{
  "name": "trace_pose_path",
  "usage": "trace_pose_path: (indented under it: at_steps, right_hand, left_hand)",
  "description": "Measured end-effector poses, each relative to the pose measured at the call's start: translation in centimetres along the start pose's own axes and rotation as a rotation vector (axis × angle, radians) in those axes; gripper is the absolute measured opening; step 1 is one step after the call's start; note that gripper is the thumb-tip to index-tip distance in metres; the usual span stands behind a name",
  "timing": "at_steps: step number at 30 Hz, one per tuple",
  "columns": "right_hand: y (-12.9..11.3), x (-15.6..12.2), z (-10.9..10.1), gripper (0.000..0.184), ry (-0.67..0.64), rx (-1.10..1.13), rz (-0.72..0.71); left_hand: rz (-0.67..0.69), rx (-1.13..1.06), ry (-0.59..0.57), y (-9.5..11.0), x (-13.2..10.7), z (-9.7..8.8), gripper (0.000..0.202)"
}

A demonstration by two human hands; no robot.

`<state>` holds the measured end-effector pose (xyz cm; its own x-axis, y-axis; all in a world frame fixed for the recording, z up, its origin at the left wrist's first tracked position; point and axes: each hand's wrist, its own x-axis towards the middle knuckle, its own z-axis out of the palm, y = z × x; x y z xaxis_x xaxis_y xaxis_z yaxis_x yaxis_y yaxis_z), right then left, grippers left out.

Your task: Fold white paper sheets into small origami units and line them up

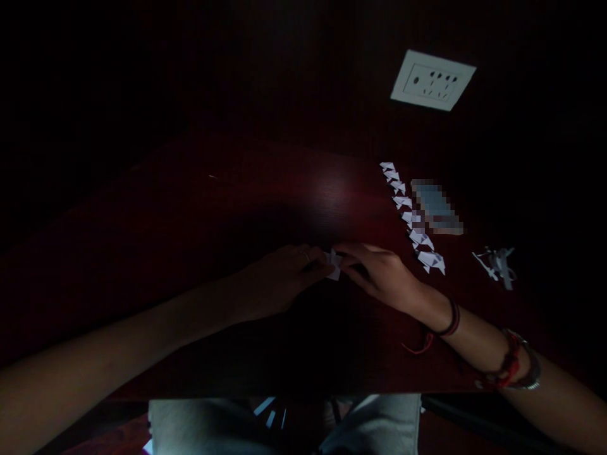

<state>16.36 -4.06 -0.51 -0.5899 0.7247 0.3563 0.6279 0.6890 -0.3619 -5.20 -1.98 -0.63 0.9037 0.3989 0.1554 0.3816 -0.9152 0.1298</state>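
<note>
A small folded white paper piece (334,263) lies between my two hands over a dark reddish table (199,208). My left hand (279,275) pinches its left side with closed fingers; a ring shows on one finger. My right hand (379,272) pinches its right side, fingers pressed together. Dark and red bands circle my right wrist. A slanting row of several similar folded white paper pieces (412,218) lies on the table just beyond my right hand.
A blurred flat rectangular object (436,207) lies right of the paper row. White paper scraps (497,264) sit further right. A white socket plate (432,80) is at the back. The table's near edge runs above my lap.
</note>
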Motion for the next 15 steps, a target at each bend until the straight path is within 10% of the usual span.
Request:
trace_pose_path:
  at_steps: [15]
  right_hand:
    - [0.07,-0.14,-0.98,0.033,-0.093,-0.041,-0.103]
  left_hand:
    - [-0.036,0.050,-0.015,0.18,0.11,0.24,0.046]
